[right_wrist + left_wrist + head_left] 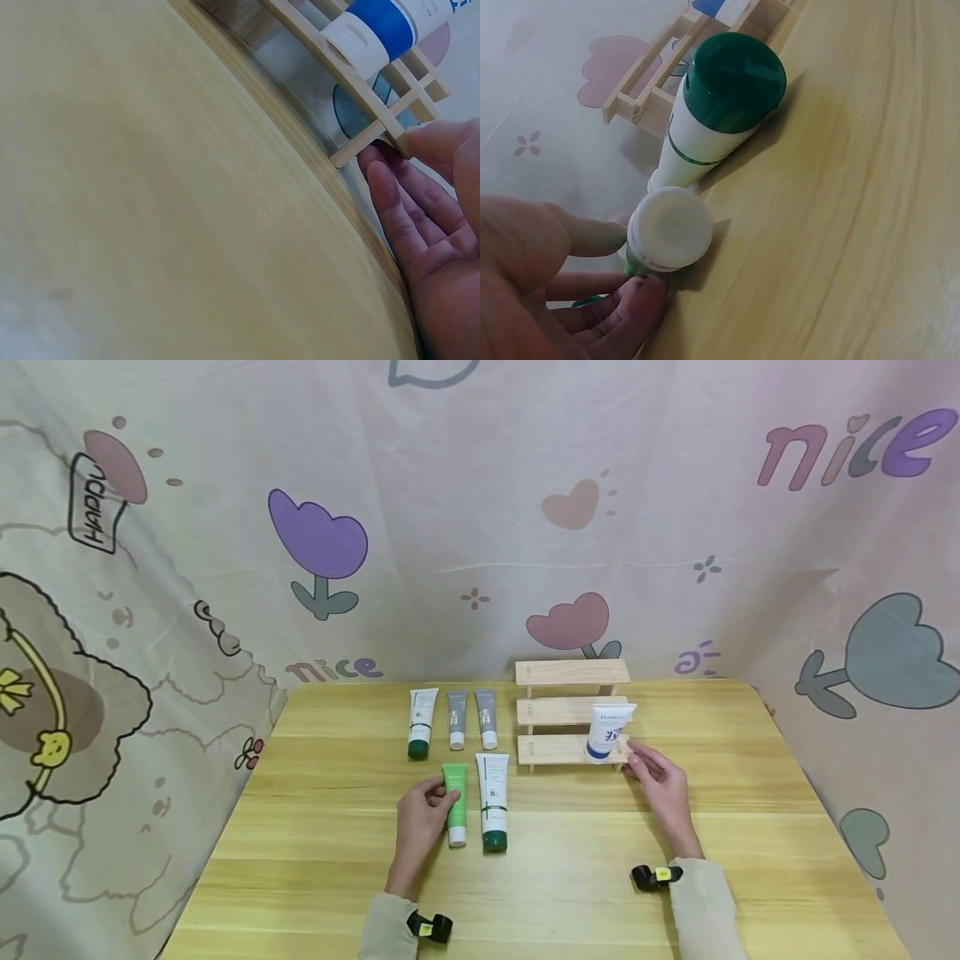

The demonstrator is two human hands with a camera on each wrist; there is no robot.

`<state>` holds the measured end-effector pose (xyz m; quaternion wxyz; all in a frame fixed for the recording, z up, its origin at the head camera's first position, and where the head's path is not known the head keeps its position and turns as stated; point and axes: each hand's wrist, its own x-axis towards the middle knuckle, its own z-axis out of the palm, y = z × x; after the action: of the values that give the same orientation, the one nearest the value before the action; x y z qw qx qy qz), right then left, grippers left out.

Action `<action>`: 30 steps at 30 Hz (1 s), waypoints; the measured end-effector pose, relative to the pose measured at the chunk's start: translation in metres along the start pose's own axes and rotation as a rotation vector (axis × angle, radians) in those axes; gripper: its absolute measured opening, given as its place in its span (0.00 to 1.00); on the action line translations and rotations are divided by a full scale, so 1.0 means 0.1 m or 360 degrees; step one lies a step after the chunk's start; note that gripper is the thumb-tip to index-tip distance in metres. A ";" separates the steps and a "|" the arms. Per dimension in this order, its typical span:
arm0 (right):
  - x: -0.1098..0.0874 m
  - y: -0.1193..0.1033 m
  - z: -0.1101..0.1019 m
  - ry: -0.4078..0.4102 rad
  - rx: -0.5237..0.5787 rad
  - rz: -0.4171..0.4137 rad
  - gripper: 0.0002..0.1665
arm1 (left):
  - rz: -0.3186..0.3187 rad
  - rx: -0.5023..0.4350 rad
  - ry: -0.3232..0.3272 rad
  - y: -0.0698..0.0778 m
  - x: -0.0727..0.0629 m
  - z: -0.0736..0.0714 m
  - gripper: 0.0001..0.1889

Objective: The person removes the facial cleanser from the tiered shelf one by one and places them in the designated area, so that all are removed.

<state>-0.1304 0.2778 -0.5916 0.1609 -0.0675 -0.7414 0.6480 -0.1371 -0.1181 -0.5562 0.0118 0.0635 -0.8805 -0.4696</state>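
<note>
My left hand (422, 820) pinches a slim green tube (456, 802) with a white cap, thumb on one side and fingers on the other. The left wrist view shows its white cap (672, 228) end-on. Beside it lies a larger white tube (492, 797) with a dark green cap. At the right end of a three-step wooden rack (555, 749), my right hand (662, 785) holds the corner of the lowest step between thumb and fingers. A white tube with a blue cap (609, 731) stands cap down on that step, leaning back slightly.
Behind my left hand lie another white tube with a green cap (422, 722) and two grey tubes, one (457, 718) left of the other (487, 718). A printed curtain (450, 527) hangs along the back of the wooden table (570, 893).
</note>
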 end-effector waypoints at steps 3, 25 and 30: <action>0.00 0.00 0.00 -0.0010 -0.0005 0.0002 0.22 | 0.0001 -0.0009 -0.0005 -0.01 0.00 0.00 0.19; 0.01 -0.01 -0.01 -0.0016 -0.0014 0.0008 0.22 | 0.0280 -0.0251 0.0067 0.39 -0.09 -0.03 0.15; 0.00 -0.01 -0.01 -0.0012 -0.0003 0.0015 0.22 | 0.0396 -0.0354 0.0021 0.55 -0.10 0.08 0.14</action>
<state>-0.1301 0.2785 -0.5909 0.1549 -0.0688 -0.7423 0.6483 -0.1332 -0.0799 -0.5144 0.0826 -0.0447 -0.8240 -0.5587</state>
